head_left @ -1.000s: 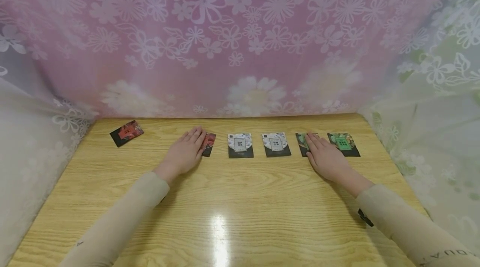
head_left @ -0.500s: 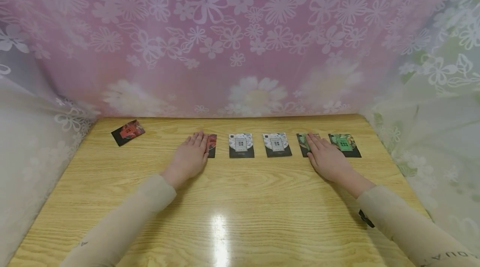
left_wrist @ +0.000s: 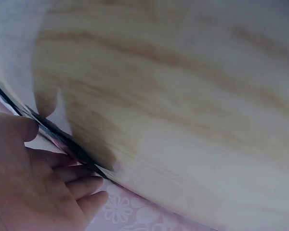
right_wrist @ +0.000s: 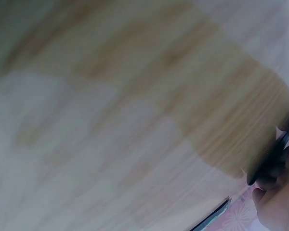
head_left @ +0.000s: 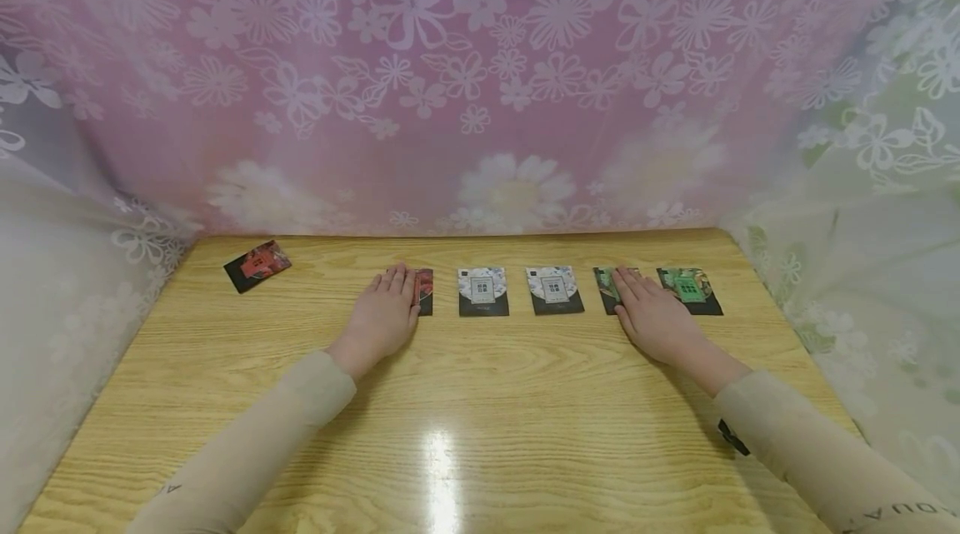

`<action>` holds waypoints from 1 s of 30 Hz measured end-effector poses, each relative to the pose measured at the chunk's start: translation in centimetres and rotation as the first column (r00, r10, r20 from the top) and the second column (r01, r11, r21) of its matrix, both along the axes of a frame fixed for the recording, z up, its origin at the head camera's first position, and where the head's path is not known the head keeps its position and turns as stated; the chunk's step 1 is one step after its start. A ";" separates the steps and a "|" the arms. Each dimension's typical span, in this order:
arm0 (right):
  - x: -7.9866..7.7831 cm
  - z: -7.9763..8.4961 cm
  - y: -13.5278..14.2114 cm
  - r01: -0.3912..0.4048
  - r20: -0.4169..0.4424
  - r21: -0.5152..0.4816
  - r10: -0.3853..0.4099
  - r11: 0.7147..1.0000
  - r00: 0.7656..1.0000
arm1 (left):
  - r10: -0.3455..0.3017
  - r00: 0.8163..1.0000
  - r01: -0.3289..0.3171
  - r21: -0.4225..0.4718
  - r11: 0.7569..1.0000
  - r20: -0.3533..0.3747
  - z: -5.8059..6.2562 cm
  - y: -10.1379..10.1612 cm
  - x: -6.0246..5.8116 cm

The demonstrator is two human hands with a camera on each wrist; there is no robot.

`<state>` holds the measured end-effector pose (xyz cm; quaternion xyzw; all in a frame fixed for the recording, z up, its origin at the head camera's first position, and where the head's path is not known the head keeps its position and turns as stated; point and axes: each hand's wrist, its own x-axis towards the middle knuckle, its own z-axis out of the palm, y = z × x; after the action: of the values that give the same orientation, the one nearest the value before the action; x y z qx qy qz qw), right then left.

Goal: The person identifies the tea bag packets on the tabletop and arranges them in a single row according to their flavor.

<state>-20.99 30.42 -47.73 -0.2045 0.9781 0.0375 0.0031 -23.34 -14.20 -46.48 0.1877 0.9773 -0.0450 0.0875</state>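
Head view gives me the clearest read: my left hand (head_left: 380, 313) lies flat with straight fingers on a red card (head_left: 424, 291), covering most of it so only its right edge shows. My right hand (head_left: 651, 313) also lies flat and relaxed, its fingers resting on a green card (head_left: 603, 287) whose left part stays visible. Both cards lie on the wooden surface (head_left: 450, 401) in a row near the far edge. Between my hands sit two grey-and-white cards (head_left: 483, 291) (head_left: 553, 290), side by side and apart from each other. Another green card (head_left: 688, 290) lies just right of my right hand. A second red card (head_left: 257, 265) rests tilted, well apart at the far left. A pink flowered curtain (head_left: 480, 76) hangs behind the surface. The wrist views are blurred: fingers and dark card edges only.
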 end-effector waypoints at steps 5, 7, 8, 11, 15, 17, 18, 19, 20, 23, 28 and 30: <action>0.1 0.0 0.0 -0.004 -0.009 0.002 0.004 1.000 1.000 | 0.005 1.000 -0.005 0.035 0.999 -0.005 0.2 -0.2 0.2; 0.1 -0.1 0.0 -0.005 -0.012 0.005 0.005 1.000 1.000 | 0.003 1.000 -0.003 0.042 0.999 -0.011 0.2 -0.4 0.2; 0.1 0.0 0.0 -0.005 -0.013 0.006 0.005 1.000 1.000 | 0.005 1.000 -0.004 0.047 0.999 -0.018 0.1 -0.6 0.1; 0.1 0.0 0.0 -0.007 -0.016 0.007 0.007 1.000 1.000 | 0.011 0.999 -0.009 0.059 0.998 -0.041 -0.2 -1.5 -0.1; 0.0 0.0 0.0 -0.009 -0.021 0.014 0.009 1.000 1.000 | 0.033 0.997 -0.028 0.074 0.997 -0.068 -0.5 -3.4 -0.5; -0.1 -0.1 0.0 -0.009 -0.022 0.017 0.009 1.000 1.000 | 0.052 0.996 -0.046 0.083 0.995 -0.075 -0.5 -4.6 -0.8; -0.1 -0.1 0.1 -0.009 -0.023 0.018 0.009 1.000 1.000 | 0.064 0.995 -0.057 0.086 0.995 -0.078 -0.4 -5.2 -0.8; -0.1 -0.1 0.1 -0.008 -0.023 0.018 0.009 1.000 1.000 | 0.077 0.994 -0.070 0.089 0.994 -0.078 -0.4 -5.8 -0.9; -0.2 -0.1 0.1 -0.007 -0.023 0.017 0.008 1.000 1.000 | 0.088 0.993 -0.081 0.090 0.993 -0.081 -0.3 -6.4 -1.0; -0.2 -0.2 0.2 -0.004 -0.020 0.014 0.004 1.000 1.000 | 0.124 0.989 -0.115 0.098 0.988 -0.081 -0.2 -8.2 -1.1; -0.3 -0.4 0.2 0.001 -0.010 0.011 -0.001 1.000 1.000 | 0.159 0.986 -0.152 0.121 0.981 -0.057 -0.1 -11.4 -1.2; -0.2 -0.4 0.2 0.001 -0.007 0.013 -0.001 1.000 1.000 | 0.173 0.984 -0.166 0.118 0.979 -0.049 0.1 -12.7 -1.2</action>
<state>-21.23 30.62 -48.12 -0.2036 0.9780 0.0447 0.0013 -24.57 -26.92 -46.41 0.1070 0.9929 0.0128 0.0514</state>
